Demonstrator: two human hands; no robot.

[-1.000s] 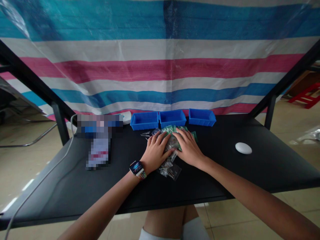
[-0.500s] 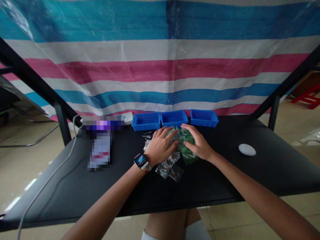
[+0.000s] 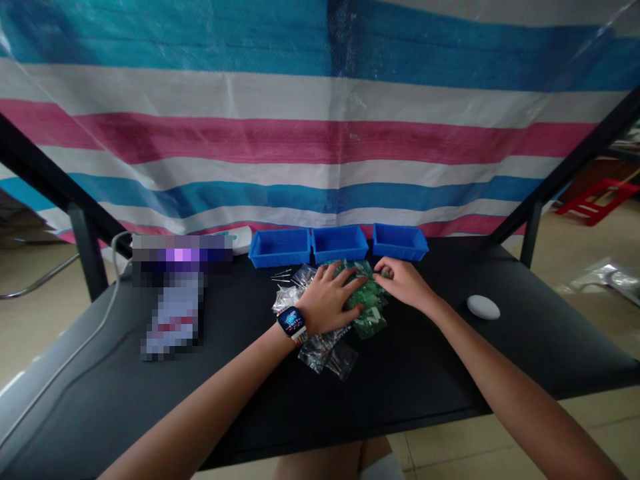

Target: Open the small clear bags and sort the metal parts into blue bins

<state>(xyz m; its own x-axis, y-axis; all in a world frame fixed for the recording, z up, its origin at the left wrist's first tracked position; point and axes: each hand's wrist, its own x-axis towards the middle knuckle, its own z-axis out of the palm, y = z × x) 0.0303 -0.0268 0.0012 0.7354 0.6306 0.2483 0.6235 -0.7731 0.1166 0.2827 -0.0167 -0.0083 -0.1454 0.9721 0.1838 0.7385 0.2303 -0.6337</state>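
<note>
My left hand point(image 3: 327, 300) lies with fingers spread over a pile of small plastic bags, a watch on its wrist. Green-tinted bags point(image 3: 371, 322) show beyond its fingertips. Clear bags point(image 3: 343, 360) holding thin, dark parts stick out below the palm, and more clear bags point(image 3: 286, 298) lie to its left. At the right edge of the green bags is my right hand point(image 3: 406, 285), fingers curled in and thumb close to them. Whatever lies between those fingertips is too small to make out. Several thin metal pieces point(image 3: 281, 275) rest loose left of the pile.
Three blue bins point(image 3: 280, 259) stand in a row behind the pile. A white oval object point(image 3: 483, 307) sits on the black table point(image 3: 425, 393) at right. At left are a blurred-out item point(image 3: 173, 307), a white power strip point(image 3: 240, 240) and a cable point(image 3: 95, 327).
My right hand has gone from spread fingers to curled ones beside the green bags. The left hand lies flatter and further over the pile. The whole view has shifted slightly.
</note>
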